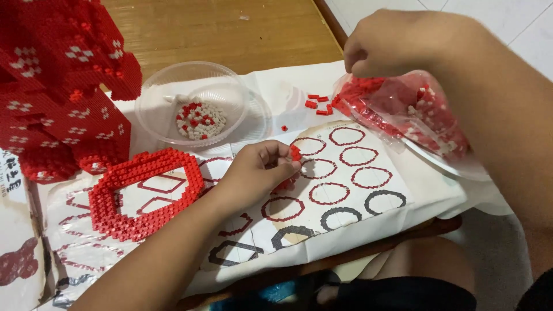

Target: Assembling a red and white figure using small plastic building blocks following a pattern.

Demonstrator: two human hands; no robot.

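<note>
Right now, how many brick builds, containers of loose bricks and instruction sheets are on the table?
Red brick builds: 2, the tall model and the flat ring
Containers: 2, the clear bowl and the plastic bag
Instruction sheets: 1
Total: 5

A clear plastic bag (403, 112) full of small red and white bricks lies at the right of the worktop (230, 29), its mouth toward the middle. A white printed sheet (345, 173) with rows of red and dark ring outlines lies flat in the centre. At the far left edge sits a white paper (11, 178) with dark marks.
</note>
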